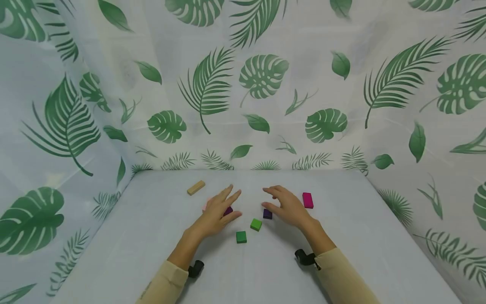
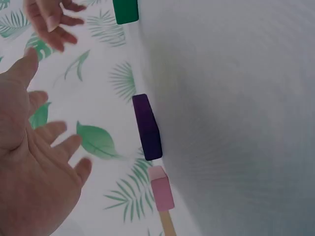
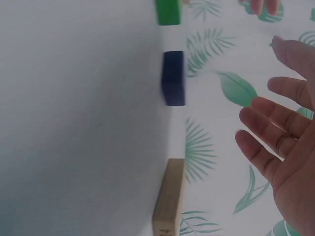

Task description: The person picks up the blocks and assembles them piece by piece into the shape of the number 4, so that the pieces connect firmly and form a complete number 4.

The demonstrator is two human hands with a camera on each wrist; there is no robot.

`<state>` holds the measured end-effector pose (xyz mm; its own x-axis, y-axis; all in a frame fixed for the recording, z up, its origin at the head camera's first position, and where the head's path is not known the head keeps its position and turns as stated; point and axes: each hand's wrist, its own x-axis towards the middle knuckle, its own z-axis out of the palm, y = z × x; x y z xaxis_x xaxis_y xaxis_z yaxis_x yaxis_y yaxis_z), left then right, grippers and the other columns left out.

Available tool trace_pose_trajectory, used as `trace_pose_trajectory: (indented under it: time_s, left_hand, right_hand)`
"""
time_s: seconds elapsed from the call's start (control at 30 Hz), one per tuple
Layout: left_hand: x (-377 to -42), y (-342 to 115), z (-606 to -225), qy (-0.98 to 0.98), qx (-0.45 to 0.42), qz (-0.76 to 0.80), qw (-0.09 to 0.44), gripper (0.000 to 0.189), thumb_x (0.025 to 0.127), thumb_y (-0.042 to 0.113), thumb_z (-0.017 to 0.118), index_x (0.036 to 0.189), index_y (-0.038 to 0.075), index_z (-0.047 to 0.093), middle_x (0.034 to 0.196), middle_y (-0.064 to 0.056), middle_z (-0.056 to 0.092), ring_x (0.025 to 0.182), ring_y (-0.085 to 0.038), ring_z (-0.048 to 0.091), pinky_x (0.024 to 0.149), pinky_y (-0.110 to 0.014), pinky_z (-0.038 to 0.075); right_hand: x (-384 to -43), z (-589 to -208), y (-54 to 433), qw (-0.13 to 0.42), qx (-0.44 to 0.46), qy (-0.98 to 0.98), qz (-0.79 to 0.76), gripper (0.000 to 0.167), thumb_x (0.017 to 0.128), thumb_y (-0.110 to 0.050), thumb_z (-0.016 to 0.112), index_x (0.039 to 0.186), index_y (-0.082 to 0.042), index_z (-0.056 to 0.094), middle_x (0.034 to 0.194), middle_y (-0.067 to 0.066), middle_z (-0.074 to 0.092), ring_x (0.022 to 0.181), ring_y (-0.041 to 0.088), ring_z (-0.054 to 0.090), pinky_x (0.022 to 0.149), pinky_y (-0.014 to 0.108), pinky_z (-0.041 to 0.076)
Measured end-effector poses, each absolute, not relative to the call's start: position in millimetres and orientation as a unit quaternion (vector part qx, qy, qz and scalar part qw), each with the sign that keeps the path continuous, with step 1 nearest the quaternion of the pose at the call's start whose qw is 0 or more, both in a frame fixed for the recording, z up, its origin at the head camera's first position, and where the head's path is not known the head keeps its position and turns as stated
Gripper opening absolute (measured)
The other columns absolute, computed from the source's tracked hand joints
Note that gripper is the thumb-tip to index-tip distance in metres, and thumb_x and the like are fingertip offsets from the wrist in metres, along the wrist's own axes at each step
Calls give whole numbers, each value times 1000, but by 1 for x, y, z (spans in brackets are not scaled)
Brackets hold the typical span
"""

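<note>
Hanging above the white table (image 1: 125,236), the left hand (image 1: 216,214) has its fingers stretched out and fanned, its thumb well away from them, and I see nothing in its grasp. From my end, the right hand (image 1: 290,209) looks just as free: its fingers are relaxed and slightly bent, and the wrist views give me both palms bare, apart from the blocks. Under the left hand I find a purple block (image 1: 228,210) and a pink block (image 1: 205,207), each partly covered by it. A dark blue block (image 1: 267,214) sits by the right thumb, its far edge hidden from me, and a magenta block (image 1: 308,200) lies just right of that hand. Between the hands, nearer the person, I have a light green block (image 1: 256,224), with a dark green block (image 1: 241,237) nearer still and a little left. A wooden block (image 1: 195,188) lies slantwise farther back on the left. Both arms wear tan sleeves (image 1: 163,283), and black wrist cameras (image 1: 196,269) show at the cuffs. Around the table I see a white curtain (image 1: 212,38) printed with green leaves.
</note>
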<state>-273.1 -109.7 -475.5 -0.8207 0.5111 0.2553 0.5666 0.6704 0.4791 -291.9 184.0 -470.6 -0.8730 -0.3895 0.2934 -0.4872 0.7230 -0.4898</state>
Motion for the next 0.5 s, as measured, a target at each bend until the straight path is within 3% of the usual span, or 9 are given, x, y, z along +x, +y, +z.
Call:
trace_pose_trajectory:
  time_s: [0.07,0.13,0.2,0.27,0.37,0.5]
  left_hand:
    - [-272,-110,-476,-897,-316,-309,33,61,104,44,61,159,24,44,164,-13,41,149,-35,42,119,-56,37]
    - [-271,-110,-478,-884,-329,-331,5,52,102,39,67,150,20,58,144,-11,60,129,-30,59,105,-46,51]
    - [-271,-110,-479,-876,-339,-341,-25,44,99,35,73,138,16,69,117,-5,69,104,-22,65,87,-35,55]
    - [-271,-109,-481,-872,-340,-348,-58,39,95,33,78,128,14,75,97,1,68,84,-15,61,72,-26,52]
    - [-272,-109,-482,-870,-337,-348,-90,37,90,32,83,122,14,78,90,7,66,77,-8,59,66,-22,51]
    - [-271,-108,-482,-870,-325,-351,-120,38,86,34,87,119,17,79,95,6,68,82,-9,61,69,-24,53]
  right_hand:
    - [-289,-475,183,78,242,-927,277,47,96,-35,76,139,-17,67,128,7,69,97,20,66,78,34,58]
    - [-285,-479,182,65,257,-928,264,41,95,-31,78,132,-15,72,115,4,71,86,14,62,71,26,54]
    - [-283,-482,181,54,285,-923,253,35,94,-26,79,126,-12,75,105,2,72,80,10,59,66,22,51]
    - [-281,-483,179,49,312,-916,249,31,93,-24,80,121,-10,77,100,1,72,77,6,57,66,20,50]
    - [-280,-483,176,51,349,-901,253,26,93,-18,80,116,-8,79,98,3,74,74,3,55,65,20,50]
    - [-278,-483,174,26,363,-892,268,22,91,-14,81,112,-8,80,99,3,76,75,4,57,66,20,50]
